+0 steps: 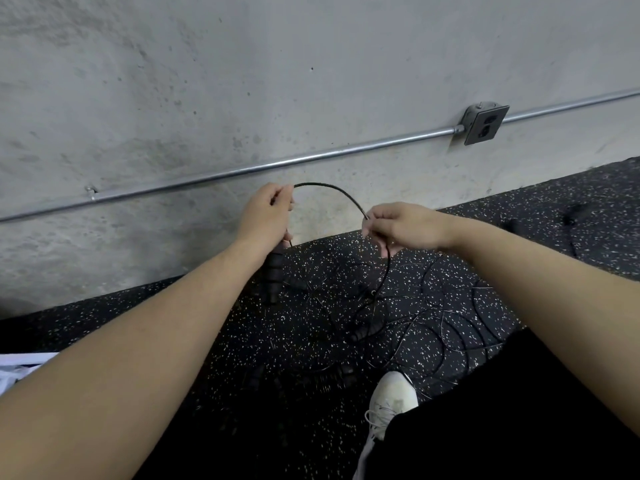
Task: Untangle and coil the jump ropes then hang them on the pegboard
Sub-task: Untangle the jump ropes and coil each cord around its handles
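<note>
A thin black jump rope cord (332, 189) arches between my two hands in front of the concrete wall. My left hand (265, 214) grips one end of the arch, and a black ribbed handle (273, 277) hangs below that hand. My right hand (398, 226) pinches the other end, from where the cord drops to the floor. Below lies a tangle of thin black ropes (426, 320) in many loops, with another black handle (362, 332) among them. The pegboard is out of view.
The floor is black speckled rubber (536, 230). A metal conduit (242, 169) runs along the grey wall to an outlet box (485, 124). My white shoe (391, 400) and black trouser leg stand at the lower right. Something white (17, 368) shows at the left edge.
</note>
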Available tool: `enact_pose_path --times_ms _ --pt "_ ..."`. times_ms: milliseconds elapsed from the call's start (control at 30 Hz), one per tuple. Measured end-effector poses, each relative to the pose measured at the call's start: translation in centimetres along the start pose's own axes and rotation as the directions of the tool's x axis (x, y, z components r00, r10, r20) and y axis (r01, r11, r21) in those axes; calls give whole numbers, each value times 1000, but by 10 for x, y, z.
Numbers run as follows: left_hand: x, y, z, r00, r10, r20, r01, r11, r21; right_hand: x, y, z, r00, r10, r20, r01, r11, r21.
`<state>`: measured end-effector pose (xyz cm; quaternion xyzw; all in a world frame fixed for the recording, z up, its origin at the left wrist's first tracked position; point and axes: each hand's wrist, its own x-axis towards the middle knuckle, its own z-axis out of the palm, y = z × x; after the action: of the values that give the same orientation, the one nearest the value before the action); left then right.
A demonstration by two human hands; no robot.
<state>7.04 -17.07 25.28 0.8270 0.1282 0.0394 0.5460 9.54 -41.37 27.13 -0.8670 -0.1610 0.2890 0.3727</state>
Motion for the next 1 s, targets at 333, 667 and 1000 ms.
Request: enact_pose_path --times_ms 333,667,1000 --pt "-30 -5 38 946 182 268 -244 945 217 0 -17 0 988 -24 -152 74 940 333" --pt "-55 -24 77 821 49 569 -272 910 314 3 -19 1 971 66 -229 106 741 664" --pt "-43 1 72 902 -74 426 108 993 -57 -2 14 -4 968 251 13 -251 959 134"
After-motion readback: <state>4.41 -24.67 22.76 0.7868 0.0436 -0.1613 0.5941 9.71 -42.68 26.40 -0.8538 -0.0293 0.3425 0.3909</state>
